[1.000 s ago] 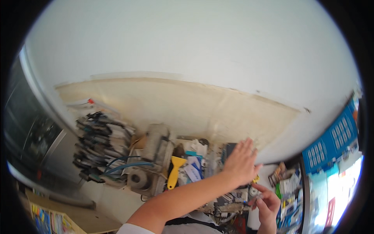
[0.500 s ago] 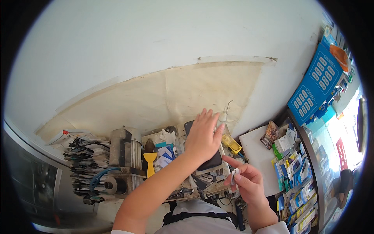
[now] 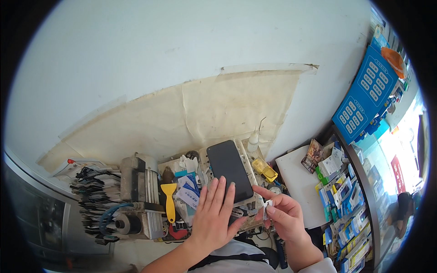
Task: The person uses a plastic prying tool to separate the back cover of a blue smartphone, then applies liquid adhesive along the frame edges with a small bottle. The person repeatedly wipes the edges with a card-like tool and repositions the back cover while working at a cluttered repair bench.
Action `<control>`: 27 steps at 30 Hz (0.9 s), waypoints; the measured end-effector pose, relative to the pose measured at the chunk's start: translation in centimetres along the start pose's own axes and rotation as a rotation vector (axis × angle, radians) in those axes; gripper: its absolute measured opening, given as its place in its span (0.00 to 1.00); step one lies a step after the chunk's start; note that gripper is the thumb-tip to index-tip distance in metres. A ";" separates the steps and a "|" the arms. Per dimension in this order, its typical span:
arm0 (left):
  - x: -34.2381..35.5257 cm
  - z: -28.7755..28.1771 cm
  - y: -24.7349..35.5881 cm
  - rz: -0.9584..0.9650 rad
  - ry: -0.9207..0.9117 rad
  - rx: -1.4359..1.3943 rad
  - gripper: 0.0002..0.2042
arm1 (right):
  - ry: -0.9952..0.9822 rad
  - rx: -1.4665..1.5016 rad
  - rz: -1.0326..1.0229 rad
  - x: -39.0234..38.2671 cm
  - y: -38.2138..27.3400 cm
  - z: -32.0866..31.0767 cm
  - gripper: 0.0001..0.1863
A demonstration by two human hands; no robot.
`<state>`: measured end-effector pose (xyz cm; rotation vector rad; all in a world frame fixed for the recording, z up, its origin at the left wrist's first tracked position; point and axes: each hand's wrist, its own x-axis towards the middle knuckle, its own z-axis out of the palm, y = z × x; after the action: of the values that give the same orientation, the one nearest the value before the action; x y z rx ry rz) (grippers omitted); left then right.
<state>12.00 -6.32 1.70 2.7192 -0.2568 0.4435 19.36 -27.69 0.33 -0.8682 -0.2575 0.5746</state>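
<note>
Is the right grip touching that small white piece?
Touching. The head view shows the small white piece pinched in the right grip, with the thumb tip pressed against it and no gap between.

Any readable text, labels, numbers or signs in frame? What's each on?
None legible enough to quote.
Blue board: white print, too small.
Blue-and-white cards beside yellow scraper: too small.
Red sign, right: blurred.
Packages, right: too small.
Black phone: none visible.
</note>
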 end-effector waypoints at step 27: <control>-0.8 2.4 -0.5 -0.017 0.073 0.004 0.44 | -0.105 -0.340 -0.071 5.0 -1.8 -0.7 0.03</control>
<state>11.98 -6.73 -0.82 2.7002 -0.2138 0.5372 24.43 -26.14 1.23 -1.1533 -0.4898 0.5181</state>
